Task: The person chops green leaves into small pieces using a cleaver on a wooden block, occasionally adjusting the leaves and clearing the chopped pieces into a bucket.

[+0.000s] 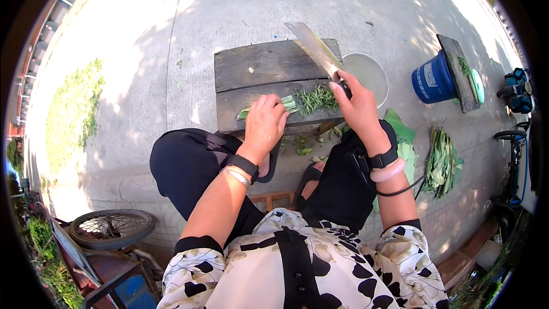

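Note:
My left hand (265,121) presses a bundle of green leaves (289,104) onto a low wooden bench (253,65). The bundle's cut end points right, and its other tip shows left of my fingers. In my right hand (357,101) is the dark handle of a cleaver (315,47). Its broad blade is lifted over the bench and slants away to the upper left. A heap of shredded greens (318,99) lies on the bench between the bundle and my right hand. One small leaf scrap (251,70) sits on the far plank.
A round pale basin (369,73) stands against the bench's right end. Farther right are a blue bucket (433,79) with a board (459,73) leaning on it, and a bunch of long leaves (441,163). A spoked wheel (111,228) is at lower left. Chopped greens (77,111) cover ground at left.

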`<state>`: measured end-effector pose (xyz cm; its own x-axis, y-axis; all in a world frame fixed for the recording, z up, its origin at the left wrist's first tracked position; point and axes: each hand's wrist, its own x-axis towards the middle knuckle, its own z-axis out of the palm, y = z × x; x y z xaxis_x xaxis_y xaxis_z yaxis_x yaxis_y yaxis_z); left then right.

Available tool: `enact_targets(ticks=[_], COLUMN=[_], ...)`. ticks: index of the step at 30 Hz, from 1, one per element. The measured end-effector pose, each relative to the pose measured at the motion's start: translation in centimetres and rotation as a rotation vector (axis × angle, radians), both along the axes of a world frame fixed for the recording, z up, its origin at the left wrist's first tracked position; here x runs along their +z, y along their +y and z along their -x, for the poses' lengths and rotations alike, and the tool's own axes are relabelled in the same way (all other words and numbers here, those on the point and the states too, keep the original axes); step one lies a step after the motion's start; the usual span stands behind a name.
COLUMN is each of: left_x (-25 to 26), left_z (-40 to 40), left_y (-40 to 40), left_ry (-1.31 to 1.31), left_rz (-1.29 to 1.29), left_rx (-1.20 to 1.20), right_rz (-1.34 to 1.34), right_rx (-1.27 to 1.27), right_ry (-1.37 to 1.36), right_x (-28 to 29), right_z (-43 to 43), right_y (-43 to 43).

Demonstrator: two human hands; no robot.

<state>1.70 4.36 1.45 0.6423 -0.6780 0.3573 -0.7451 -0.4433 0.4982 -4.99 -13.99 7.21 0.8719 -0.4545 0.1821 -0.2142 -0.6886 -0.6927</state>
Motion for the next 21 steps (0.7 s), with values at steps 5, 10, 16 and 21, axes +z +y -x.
enact_targets(ticks=[5,10,16,21], left_x=[0.2,0.4,0.4,0.5], left_z=[-0.1,-0.4,-0.8,-1.0], left_y=[-0.5,-1.0,-1.1,-1.0], left_ry=[0.075,0.209,0.252,0.253], left_rz=[0.054,0.018,0.072,0.036], left_rx=[0.105,0.199,0.269,0.259], right_rz=[-0.038,-0.023,-0.046,-0.044], right_rx=[0.005,0.032,0.044,0.058], right_ry=[-0.009,-0.034,-0.045,-0.056], right_x=[0.3,0.2,0.2,0.3], right_z=[-0.1,-0.1,0.0,0.1], right_y=[0.1,0.0,0.0,0.2])
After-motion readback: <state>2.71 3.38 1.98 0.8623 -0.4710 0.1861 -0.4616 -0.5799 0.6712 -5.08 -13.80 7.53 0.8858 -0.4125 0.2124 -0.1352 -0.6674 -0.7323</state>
